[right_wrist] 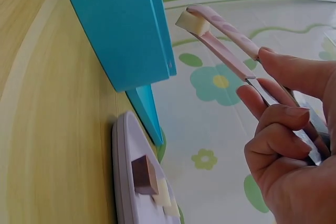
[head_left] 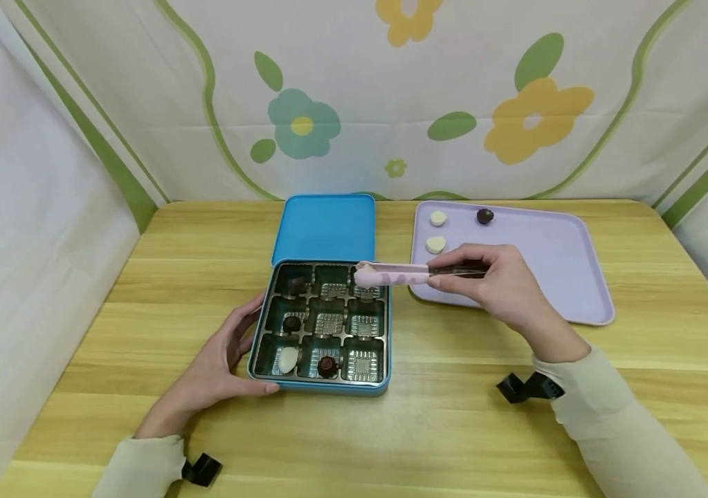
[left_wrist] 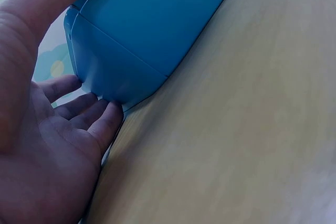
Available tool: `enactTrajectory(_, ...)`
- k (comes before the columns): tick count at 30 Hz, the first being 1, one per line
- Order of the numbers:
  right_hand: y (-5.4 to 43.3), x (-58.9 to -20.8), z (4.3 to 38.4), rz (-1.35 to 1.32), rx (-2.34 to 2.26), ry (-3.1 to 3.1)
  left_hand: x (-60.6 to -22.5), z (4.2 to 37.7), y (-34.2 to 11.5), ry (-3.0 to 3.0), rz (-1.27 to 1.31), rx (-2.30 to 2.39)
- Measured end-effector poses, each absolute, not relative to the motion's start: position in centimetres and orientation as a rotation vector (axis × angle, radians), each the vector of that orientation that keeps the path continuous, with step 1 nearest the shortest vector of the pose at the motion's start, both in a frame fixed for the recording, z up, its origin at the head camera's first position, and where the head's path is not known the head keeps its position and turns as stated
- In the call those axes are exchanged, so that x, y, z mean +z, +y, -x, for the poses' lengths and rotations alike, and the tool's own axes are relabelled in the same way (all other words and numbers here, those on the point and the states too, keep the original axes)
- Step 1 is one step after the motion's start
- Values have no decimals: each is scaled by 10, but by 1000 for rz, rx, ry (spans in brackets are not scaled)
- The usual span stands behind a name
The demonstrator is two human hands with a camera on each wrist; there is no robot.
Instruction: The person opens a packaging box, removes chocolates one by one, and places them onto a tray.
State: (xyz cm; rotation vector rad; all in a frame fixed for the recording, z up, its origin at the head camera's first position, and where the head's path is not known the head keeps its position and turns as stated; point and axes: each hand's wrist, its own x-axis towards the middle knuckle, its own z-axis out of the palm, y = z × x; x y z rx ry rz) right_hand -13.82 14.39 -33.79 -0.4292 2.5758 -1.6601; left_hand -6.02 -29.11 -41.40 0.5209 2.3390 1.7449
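Fingers and thumb of the right hand (head_left: 506,285) pinch pink tongs (head_left: 400,274) well back, likely keeping skin off the pale piece (right_wrist: 192,23) clamped in the tips, seemingly above the far right compartment (head_left: 367,292) of the blue box (head_left: 335,390), though they partly hide it. Relaxed left-hand (head_left: 216,366) fingers rest against the box's side, apparently steadying it.

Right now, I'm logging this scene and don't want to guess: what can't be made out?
- Head view: the pink tongs cover part of the far right compartment in the blue box.
- Head view: the right hand covers part of the lilac tray.
- Left wrist view: the left hand's thumb tip is cut off by the top edge.
- Right wrist view: the box's wall hides its compartments.
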Motion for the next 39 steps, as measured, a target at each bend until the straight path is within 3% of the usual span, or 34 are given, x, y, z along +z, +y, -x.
enactTrajectory(16, 189, -348, 137, 227, -1708, 2638, -414, 60, -291, 2335, -511, 1747)
enactTrajectory(39, 267, -365, 147, -297, -1657, 2741, -416, 61, -292, 2334, -511, 1743)
